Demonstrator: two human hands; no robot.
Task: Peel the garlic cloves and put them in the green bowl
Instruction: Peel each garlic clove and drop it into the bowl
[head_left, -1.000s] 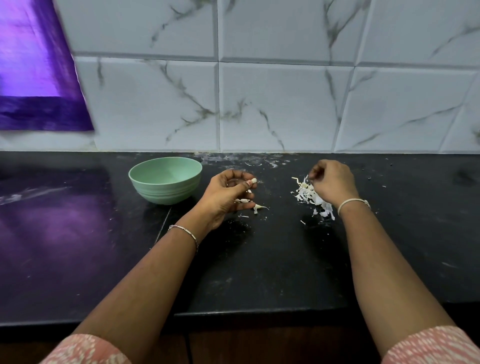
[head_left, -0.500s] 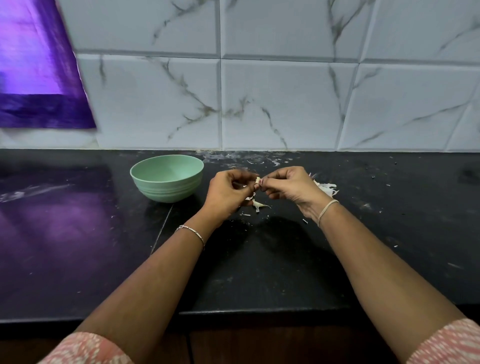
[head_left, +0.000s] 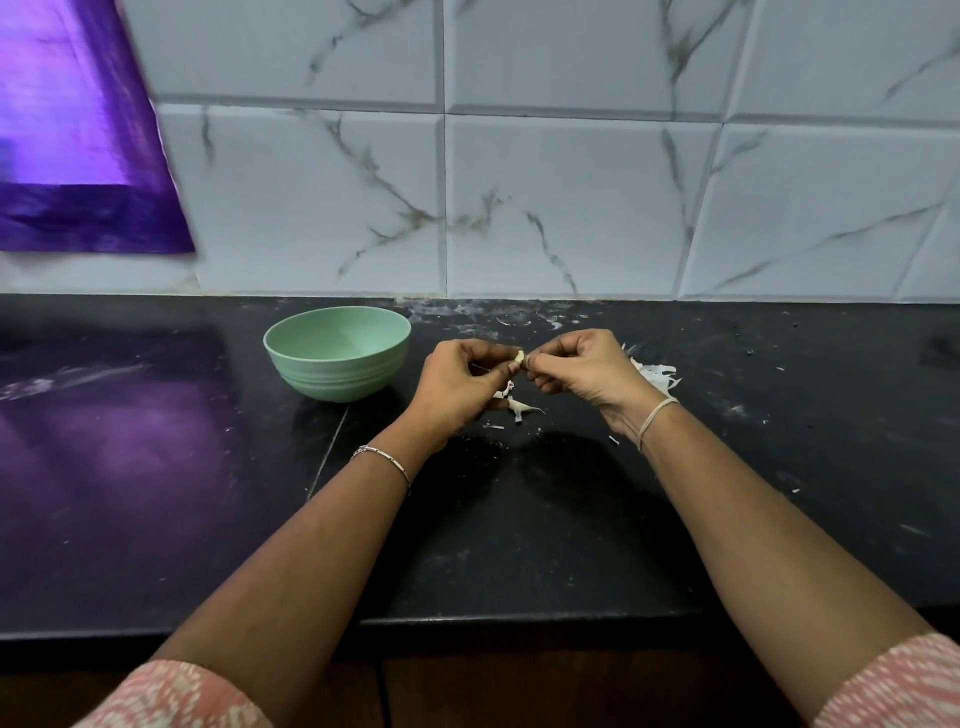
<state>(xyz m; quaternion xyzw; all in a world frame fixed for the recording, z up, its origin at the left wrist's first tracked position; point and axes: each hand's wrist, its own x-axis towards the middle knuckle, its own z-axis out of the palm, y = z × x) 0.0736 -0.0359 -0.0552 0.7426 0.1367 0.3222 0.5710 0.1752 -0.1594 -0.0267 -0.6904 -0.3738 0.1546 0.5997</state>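
Black stone counter (head_left: 571, 545), glossy, flecked with scraps; marbled tile wall behind. Hands meet just above it. Left hand (head_left: 457, 387) pinches a clove (head_left: 519, 357) at the fingertips, and right hand (head_left: 582, 369) pinches the other end. Clove is small and pale; its axis looks to run hand to hand, but it's too small to be sure. Can't tell how much skin is left. Bowl (head_left: 337, 382), matte green and ribbed with no cloves visible inside, sits just left of the left hand, so that hand is nearer for the drop. Papery skins (head_left: 657, 376) are piled behind the right hand.
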